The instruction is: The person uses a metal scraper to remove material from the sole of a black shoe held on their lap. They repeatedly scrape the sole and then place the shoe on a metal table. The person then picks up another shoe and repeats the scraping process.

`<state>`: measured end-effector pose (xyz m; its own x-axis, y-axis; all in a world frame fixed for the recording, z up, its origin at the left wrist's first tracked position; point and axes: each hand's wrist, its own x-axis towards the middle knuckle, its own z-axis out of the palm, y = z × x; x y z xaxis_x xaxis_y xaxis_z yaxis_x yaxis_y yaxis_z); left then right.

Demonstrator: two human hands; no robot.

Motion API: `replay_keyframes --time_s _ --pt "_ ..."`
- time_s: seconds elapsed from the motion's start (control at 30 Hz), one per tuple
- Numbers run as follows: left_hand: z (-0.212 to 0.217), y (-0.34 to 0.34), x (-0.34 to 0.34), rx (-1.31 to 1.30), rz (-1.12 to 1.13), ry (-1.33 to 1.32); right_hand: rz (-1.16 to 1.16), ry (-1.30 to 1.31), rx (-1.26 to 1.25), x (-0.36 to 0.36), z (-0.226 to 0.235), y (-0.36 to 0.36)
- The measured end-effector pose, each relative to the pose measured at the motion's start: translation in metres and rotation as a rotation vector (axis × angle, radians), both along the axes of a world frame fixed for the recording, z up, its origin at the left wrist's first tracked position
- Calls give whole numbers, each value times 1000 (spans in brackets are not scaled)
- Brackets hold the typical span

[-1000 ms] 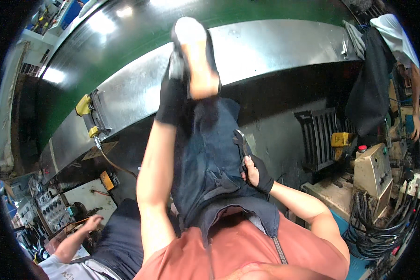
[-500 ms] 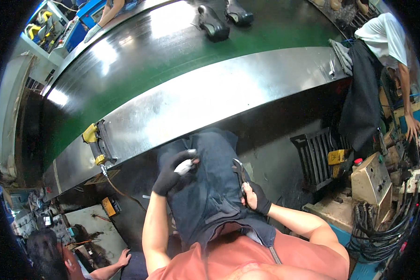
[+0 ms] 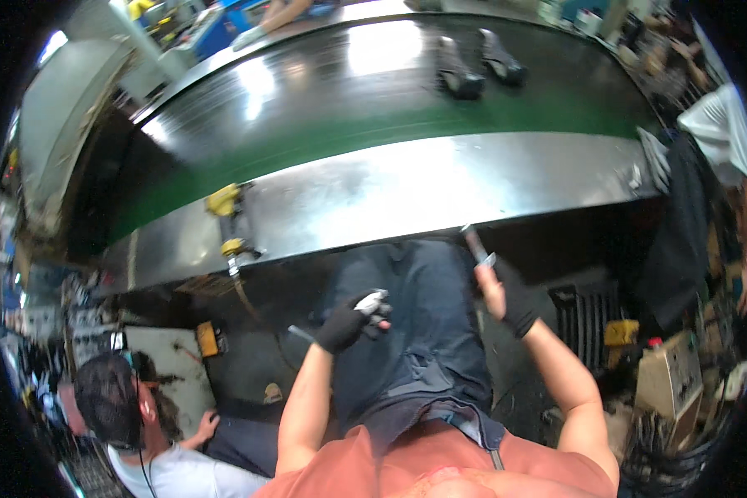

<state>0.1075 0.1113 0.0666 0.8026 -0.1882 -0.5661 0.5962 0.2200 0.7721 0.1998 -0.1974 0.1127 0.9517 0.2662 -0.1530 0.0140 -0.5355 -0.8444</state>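
Observation:
My right hand (image 3: 498, 297), in a dark glove with bare fingertips, is closed round a pair of metal pincers (image 3: 476, 246). They are blurred, and their upper end reaches the near edge of the steel-topped bench (image 3: 340, 212). Over my lap my left hand (image 3: 353, 322), also dark-gloved, is curled shut, with white showing at its fingers. Whether that white is part of the glove or a held thing, I cannot tell. Dark trousers (image 3: 415, 332) cover my legs below the bench edge.
Two dark shoes (image 3: 459, 70) stand on the green-edged conveyor belt (image 3: 324, 100). A yellow-and-black hose-fed tool (image 3: 228, 220) lies on the bench at left. One co-worker (image 3: 112, 398) sits low at left. Another, white-sleeved (image 3: 718, 129), is at far right. A control box (image 3: 666, 378) stands at right.
The view has shifted, so the bench and shoes sit lower and farther right. My right hand has raised the pincers from my lap toward the bench edge. My left hand stays curled over my lap.

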Motion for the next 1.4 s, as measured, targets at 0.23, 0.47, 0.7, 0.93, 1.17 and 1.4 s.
replay_keyframes --time_s 0.23,0.47,0.7,0.93,1.17,1.4 --pt "13 -10 1 18 14 -58 115 -547 -555 147 -27 -19" --pt "-8 -6 -16 26 78 -137 161 -828 -442 52 -31 28" --pt "7 -3 -5 10 38 -90 275 -735 -229 -70 -49 55" --pt "-2 0 -4 15 28 -118 293 -722 -191 -57 -54 48" --pt "-8 3 -8 7 33 -163 242 -719 -195 -61 -58 52" --pt "-4 7 -7 -25 10 -156 253 -718 -237 -60 -70 47"
